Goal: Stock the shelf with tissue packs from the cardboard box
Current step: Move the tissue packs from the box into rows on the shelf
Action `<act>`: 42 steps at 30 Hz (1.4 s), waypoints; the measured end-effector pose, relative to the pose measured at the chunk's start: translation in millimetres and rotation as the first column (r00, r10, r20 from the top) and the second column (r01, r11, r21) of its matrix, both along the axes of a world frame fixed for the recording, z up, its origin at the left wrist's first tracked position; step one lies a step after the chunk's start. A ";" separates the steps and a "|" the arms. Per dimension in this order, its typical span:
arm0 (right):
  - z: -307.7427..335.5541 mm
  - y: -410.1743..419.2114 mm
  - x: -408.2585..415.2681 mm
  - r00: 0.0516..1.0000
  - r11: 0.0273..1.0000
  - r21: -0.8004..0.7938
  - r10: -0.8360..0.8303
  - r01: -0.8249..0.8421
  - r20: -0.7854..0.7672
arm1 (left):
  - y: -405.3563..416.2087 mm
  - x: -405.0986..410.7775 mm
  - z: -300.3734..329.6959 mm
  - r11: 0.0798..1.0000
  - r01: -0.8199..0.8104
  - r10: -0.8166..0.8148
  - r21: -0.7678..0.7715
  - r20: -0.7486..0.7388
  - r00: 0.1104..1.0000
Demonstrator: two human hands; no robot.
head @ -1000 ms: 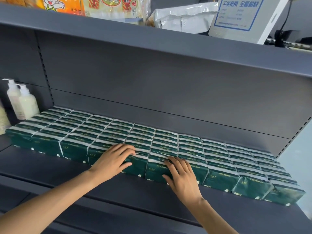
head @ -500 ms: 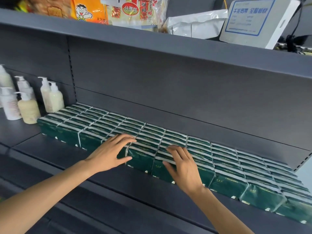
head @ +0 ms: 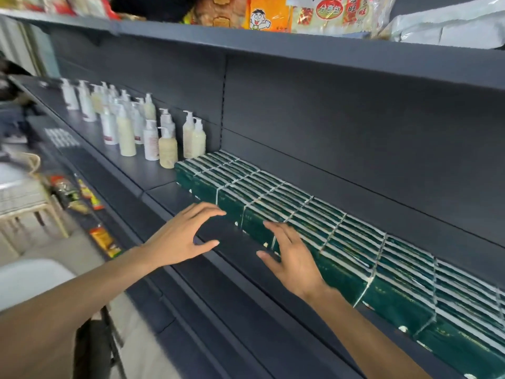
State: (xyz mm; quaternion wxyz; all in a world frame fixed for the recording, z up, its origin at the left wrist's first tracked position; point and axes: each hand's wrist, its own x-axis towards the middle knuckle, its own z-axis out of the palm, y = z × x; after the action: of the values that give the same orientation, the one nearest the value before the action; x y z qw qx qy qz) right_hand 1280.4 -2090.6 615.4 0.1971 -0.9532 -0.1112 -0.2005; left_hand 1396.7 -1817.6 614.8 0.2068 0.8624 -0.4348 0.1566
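Observation:
Dark green tissue packs (head: pixel 314 217) with white edges fill the grey shelf (head: pixel 164 192) in tight rows, from beside the bottles out to the right edge of the view. My left hand (head: pixel 183 236) hovers just in front of the packs, fingers spread and relaxed, holding nothing. My right hand (head: pixel 293 258) is flat and loose, its fingertips at the front face of the front row. No cardboard box is in view.
Several white and cream pump bottles (head: pixel 153 135) stand on the shelf to the left of the packs. Snack bags (head: pixel 267 13) lie on the upper shelf. Lower shelves carry small packets (head: pixel 101 236). A pale chair (head: pixel 24 203) stands on the floor at left.
Both hands have lifted off the top of the front packs and drawn back toward me. The camera has swung left, bringing more bottles and the aisle floor into view.

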 end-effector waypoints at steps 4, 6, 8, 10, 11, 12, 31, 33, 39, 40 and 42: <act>-5.5 43.5 23.8 0.994 0.994 -0.014 0.106 -0.107 -0.017 | 53.6 -4.8 -8.8 0.995 -0.097 0.097 -0.020 -0.004 0.995; -8.4 68.3 34.8 0.988 0.988 -0.009 0.153 -0.153 -0.033 | 81.6 -6.0 -14.4 0.989 -0.142 0.142 -0.031 -0.020 0.990; -12.8 93.9 45.9 0.979 0.980 -0.009 0.199 -0.200 -0.046 | 110.1 -7.1 -20.7 0.983 -0.179 0.178 -0.037 -0.041 0.983; -17.8 121.4 57.0 0.968 0.971 -0.013 0.238 -0.239 -0.074 | 140.9 -9.1 -27.7 0.975 -0.217 0.214 -0.038 -0.067 0.974; -20.8 135.5 62.8 0.963 0.966 -0.022 0.256 -0.259 -0.082 | 157.1 -9.9 -31.6 0.971 -0.236 0.233 -0.032 -0.073 0.970; -24.2 150.1 69.5 0.957 0.959 -0.032 0.276 -0.280 -0.090 | 173.6 -11.0 -35.3 0.967 -0.254 0.252 -0.022 -0.073 0.965; -153.1 512.8 166.7 0.783 0.850 0.019 0.493 -0.526 -0.379 | 526.0 -16.3 -173.0 0.787 -0.607 0.588 0.110 -0.433 0.683; -180.6 545.8 175.9 0.757 0.844 0.021 0.491 -0.535 -0.432 | 553.2 -17.0 -202.0 0.738 -0.661 0.631 0.135 -0.487 0.604; -275.5 621.7 218.4 0.730 0.828 -0.053 0.459 -0.558 -0.507 | 615.0 1.8 -294.9 0.640 -0.671 0.716 0.375 -0.608 0.344; -293.9 631.5 227.9 0.723 0.815 -0.083 0.457 -0.574 -0.517 | 623.1 8.5 -314.3 0.644 -0.645 0.722 0.411 -0.605 0.335; -335.9 648.6 246.0 0.715 0.788 -0.138 0.450 -0.600 -0.536 | 636.2 24.8 -354.4 0.657 -0.586 0.726 0.474 -0.609 0.320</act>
State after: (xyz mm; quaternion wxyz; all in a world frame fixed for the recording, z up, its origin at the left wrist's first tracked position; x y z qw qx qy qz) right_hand 1526.4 -1442.0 279.5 0.1191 -0.9179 -0.3576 0.1243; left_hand 1421.5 -1181.4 260.4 0.2138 0.9562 0.0720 -0.1867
